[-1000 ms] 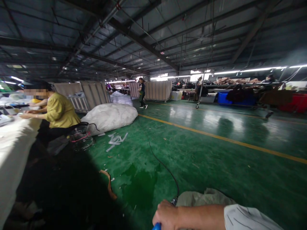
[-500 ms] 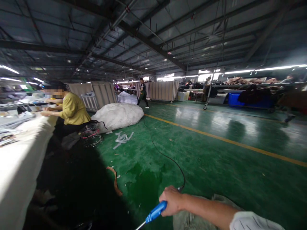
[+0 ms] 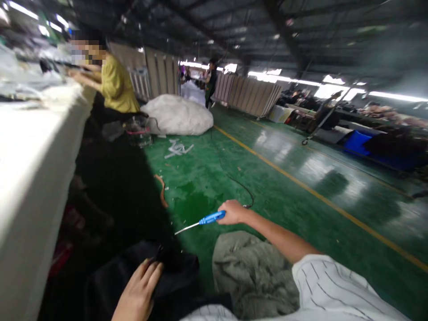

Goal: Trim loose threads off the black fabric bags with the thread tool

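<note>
My right hand [image 3: 232, 211] is wrapped around the blue handle of an air blow gun [image 3: 212, 217]. Its long thin metal nozzle points left and slightly down, and a dark hose [image 3: 245, 189] runs from behind the hand across the floor. At the bottom, my left hand [image 3: 140, 287] has its fingers curled together against dark material [image 3: 177, 276] over my lap. Something black shows just above those fingertips, too dark to make out. The nozzle tip is above the dark material, apart from my left hand.
A white-covered table [image 3: 40, 160] runs along the left, where a person in yellow [image 3: 118, 84] sits. Beyond lie a large white sack [image 3: 180, 115] and white strips [image 3: 179, 148]. Grey-green cloth [image 3: 250, 272] is bundled beside me. Another person [image 3: 210, 82] stands by slatted carts [image 3: 247, 92].
My view has tipped downward and tilted. My left hand and the dark material have come into view. The blow gun's nozzle now points more sideways, still in my right hand.
</note>
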A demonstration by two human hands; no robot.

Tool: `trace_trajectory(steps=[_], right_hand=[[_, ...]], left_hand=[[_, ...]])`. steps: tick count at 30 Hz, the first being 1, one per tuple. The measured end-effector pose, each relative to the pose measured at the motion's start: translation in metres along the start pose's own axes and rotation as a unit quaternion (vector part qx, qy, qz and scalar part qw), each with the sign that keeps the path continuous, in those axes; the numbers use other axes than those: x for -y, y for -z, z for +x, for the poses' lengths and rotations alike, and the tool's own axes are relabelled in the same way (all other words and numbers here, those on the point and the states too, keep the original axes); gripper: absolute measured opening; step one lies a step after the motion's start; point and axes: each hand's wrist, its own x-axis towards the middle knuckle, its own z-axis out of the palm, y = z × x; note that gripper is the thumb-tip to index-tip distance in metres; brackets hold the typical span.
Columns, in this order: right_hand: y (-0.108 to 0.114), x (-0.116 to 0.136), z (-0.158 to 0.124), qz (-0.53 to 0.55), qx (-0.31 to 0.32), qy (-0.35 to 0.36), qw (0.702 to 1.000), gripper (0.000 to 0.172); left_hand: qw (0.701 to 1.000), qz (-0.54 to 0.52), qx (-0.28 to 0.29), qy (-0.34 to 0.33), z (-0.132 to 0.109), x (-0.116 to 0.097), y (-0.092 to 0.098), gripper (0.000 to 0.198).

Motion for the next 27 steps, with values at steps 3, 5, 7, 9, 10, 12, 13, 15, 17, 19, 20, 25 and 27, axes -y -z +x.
trace_trajectory(steps=[3,5,7,9,10,12,13,15,17,19,20,25,27], right_hand=[[-0.001,0.026,0.004,-0.018,0.033,0.056,0.998,0.022],[-0.004,0.038,0.008,-0.031,0.051,0.066,0.996,0.020],[-0.007,0.048,0.013,-0.045,0.063,0.062,0.995,0.019],[-0.007,0.057,0.018,-0.045,0.063,0.067,0.995,0.020],[-0.006,0.062,0.021,-0.040,0.059,0.078,0.994,0.021],[-0.002,0.074,0.027,-0.032,0.052,0.100,0.993,0.024],[-0.001,0.080,0.029,-0.035,0.051,0.104,0.993,0.024],[0.002,0.093,0.031,-0.046,0.048,0.108,0.992,0.023],[0.003,0.105,0.031,-0.045,0.046,0.125,0.990,0.024],[0.003,0.114,0.030,-0.039,0.045,0.153,0.986,0.025],[0.004,0.117,0.030,-0.042,0.046,0.159,0.985,0.025],[0.009,0.125,0.029,-0.090,0.055,0.164,0.981,0.025],[0.012,0.127,0.026,-0.100,0.063,0.176,0.977,0.025]], left_hand=[[0.987,0.130,0.061,-0.073,-0.022,-0.015,-0.014,0.064],[0.982,0.162,0.065,-0.076,-0.028,-0.022,-0.014,0.061],[0.980,0.173,0.067,-0.068,-0.029,-0.026,-0.011,0.061],[0.980,0.175,0.068,-0.061,-0.029,-0.026,-0.008,0.061],[0.981,0.173,0.069,-0.059,-0.029,-0.024,-0.007,0.062],[0.982,0.168,0.072,-0.057,-0.029,-0.022,-0.006,0.062],[0.982,0.165,0.075,-0.057,-0.029,-0.020,-0.006,0.062],[0.982,0.162,0.079,-0.058,-0.029,-0.020,-0.007,0.061],[0.981,0.162,0.085,-0.062,-0.028,-0.022,-0.009,0.060],[0.979,0.163,0.099,-0.069,-0.025,-0.027,-0.011,0.059],[0.978,0.164,0.111,-0.072,-0.023,-0.029,-0.011,0.058],[0.973,0.153,0.157,-0.070,-0.012,-0.038,-0.013,0.050],[0.974,0.152,0.158,-0.063,-0.012,-0.038,-0.013,0.049]])
